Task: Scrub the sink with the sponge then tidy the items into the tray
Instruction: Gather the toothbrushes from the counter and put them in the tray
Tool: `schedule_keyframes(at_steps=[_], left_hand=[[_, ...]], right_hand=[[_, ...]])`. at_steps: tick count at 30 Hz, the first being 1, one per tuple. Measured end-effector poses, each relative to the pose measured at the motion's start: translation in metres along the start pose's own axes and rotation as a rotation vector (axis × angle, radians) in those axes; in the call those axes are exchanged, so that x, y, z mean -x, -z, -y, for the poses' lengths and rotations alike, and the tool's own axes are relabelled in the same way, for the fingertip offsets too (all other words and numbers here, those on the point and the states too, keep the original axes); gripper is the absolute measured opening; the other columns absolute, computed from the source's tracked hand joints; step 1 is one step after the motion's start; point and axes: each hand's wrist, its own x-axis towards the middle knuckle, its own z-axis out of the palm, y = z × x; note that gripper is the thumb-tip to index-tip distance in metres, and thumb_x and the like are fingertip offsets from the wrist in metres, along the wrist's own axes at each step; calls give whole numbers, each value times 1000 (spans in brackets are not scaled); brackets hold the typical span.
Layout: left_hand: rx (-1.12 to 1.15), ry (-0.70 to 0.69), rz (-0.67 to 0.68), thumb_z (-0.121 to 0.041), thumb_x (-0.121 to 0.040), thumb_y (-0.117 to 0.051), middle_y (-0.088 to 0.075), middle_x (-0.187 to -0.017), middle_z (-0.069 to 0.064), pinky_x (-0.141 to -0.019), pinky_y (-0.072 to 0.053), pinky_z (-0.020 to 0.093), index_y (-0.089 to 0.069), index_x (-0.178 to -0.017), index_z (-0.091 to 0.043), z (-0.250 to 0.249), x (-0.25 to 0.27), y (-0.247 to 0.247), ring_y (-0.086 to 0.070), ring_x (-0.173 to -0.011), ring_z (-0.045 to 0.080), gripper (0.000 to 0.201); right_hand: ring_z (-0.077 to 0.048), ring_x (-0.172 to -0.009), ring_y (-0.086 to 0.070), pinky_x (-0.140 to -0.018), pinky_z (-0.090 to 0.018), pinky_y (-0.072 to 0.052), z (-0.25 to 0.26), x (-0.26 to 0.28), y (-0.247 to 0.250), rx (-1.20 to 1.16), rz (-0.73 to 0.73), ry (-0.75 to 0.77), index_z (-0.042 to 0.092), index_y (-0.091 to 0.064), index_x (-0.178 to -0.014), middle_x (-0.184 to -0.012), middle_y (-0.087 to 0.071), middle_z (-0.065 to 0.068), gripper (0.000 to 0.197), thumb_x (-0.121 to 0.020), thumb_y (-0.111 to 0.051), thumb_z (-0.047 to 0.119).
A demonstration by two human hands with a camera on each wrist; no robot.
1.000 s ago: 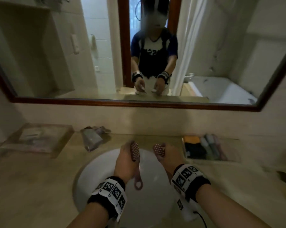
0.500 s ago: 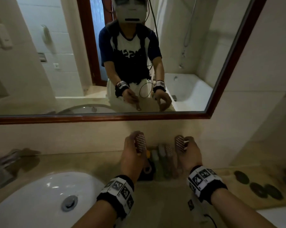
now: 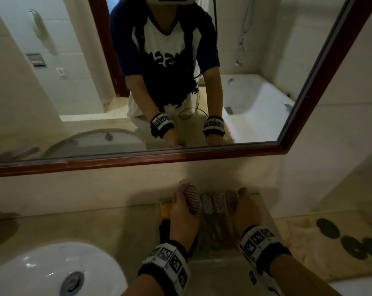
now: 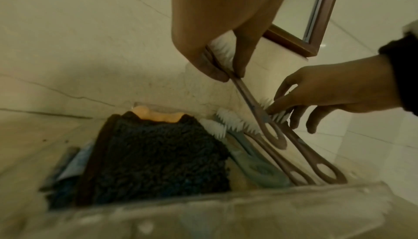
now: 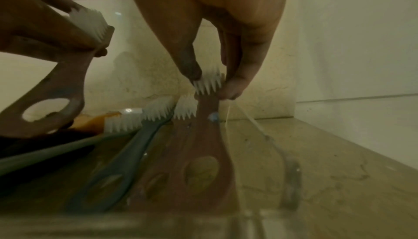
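"Where did the head camera look from?"

"From high up. It faced forward and down at the desk (image 3: 95, 227), the mirror (image 3: 244, 152) and the sink (image 3: 42, 265)."

"And the two wrist cameras?"

"They sat very close and low, just in front of the clear tray (image 4: 226, 207). The left one looked forward and right; the right one looked along the tray's right wall (image 5: 260, 126)."

"What did all three share?"

"The tray, the brushes (image 4: 237, 123) in it and both hands."

**What the person wears**

Each wrist carries a black band with white square tags printed in black patterns: the left wrist band (image 3: 166, 265) and the right wrist band (image 3: 260, 242). The mirror (image 3: 318, 67) shows a dark blue and white shirt (image 3: 165, 50), light trousers, a white headset and a thin black cable.
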Motion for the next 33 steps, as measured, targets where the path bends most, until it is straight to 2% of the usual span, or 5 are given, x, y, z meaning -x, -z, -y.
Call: schedule_keyframes(at_steps=[7, 15, 21, 28, 33], left_hand=[[28, 34, 58, -13, -80, -71, -53, -128, 7, -105, -46, 41, -39, -131, -21, 10, -4, -4, -53, -118, 22, 61], [189, 1, 5, 2, -91, -54, -52, -82, -12, -64, -44, -6, -45, -102, -20, 1, -4, 0, -52, -77, 4, 25], [398, 169, -50, -2, -92, -54, -67, -102, 9, -89, -56, 38, -53, -116, -23, -4, -6, 3, -65, -96, 23, 32], [-157, 116, 324, -21, -86, -67, -65, -101, 6, -86, -50, 30, -60, -96, -18, 18, 9, 16, -61, -98, 20, 13], [-460, -24, 492, -33, -86, -65, -65, -115, 4, -82, -46, 24, -63, -110, -15, 20, 22, 21, -60, -103, 19, 30]], right_hand=[[-33, -114, -55, -85, -35, -45, -3, -12, -10, 129, 69, 3, -1, -36, -133, -133, -49, -19, 41, -95, -46, 11], [-34, -105, -57, -87, -38, -47, -9, -2, -13, 34, 48, 135, 6, -52, -122, -127, -52, -14, 33, -94, -49, 23], [-25, -112, -55, -92, -33, -43, -4, 20, -10, 199, 269, 518, 21, -51, -130, -131, -54, -3, 44, -90, -55, 38], [-25, -119, -53, -99, -27, -41, -23, 15, 3, 287, 319, 472, 26, -56, -128, -133, -56, -4, 34, -95, -47, 28], [-25, -118, -53, -96, -28, -42, -30, 20, 0, 404, 349, 508, 24, -57, -126, -132, -55, -6, 34, -95, -45, 32]])
